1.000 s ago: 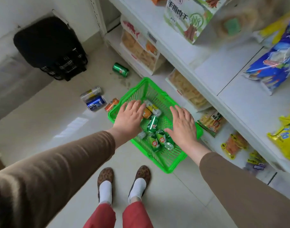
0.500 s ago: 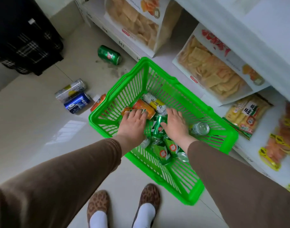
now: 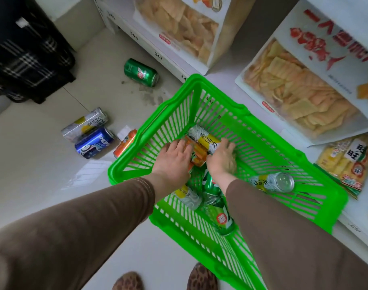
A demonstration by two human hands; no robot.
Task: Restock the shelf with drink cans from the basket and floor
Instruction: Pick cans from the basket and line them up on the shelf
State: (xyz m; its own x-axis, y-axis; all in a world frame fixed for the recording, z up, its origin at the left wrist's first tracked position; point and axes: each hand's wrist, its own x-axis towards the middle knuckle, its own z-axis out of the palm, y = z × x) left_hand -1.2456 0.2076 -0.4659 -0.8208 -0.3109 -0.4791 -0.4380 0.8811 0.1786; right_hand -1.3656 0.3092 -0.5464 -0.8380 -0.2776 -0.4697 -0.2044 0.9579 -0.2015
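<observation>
- Upper left of frame: a black suitcase [image 3: 26,49] with a plaid panel stood on the pale tiled floor [image 3: 32,164] against the wall.
- Left of centre, on the floor: a silver-and-yellow can [image 3: 84,124] and a blue Pepsi can [image 3: 94,142] lay side by side, touching. Just right of them an orange can [image 3: 125,143] lay against the basket's outer left wall.
- Above these, upper centre: a green can [image 3: 140,72] lay on its side, alone, near the foot of the shelf unit.
- Centre: the green plastic basket [image 3: 237,109] sat on the floor beside the bottom shelf [image 3: 227,59].
- Left hand [image 3: 174,159] was down inside the basket, fingers spread and fairly straight, lying against an orange can in the basket [image 3: 196,154]. No closed grip visible.
- Right hand [image 3: 221,159] was just beside it, fingers curled around the end of a silver-and-yellow can with Chinese lettering [image 3: 204,138].
- Below the hands, lower centre of the basket: a small heap of green cans [image 3: 220,216] and another silver-and-yellow can [image 3: 187,195].
- Right side of the basket: one more silver-and-yellow can lay apart [image 3: 273,183], its end facing up.
- Right and upper right: large bags of crisps [image 3: 293,95] and smaller snack packets [image 3: 346,162] lay on the shelf.
</observation>
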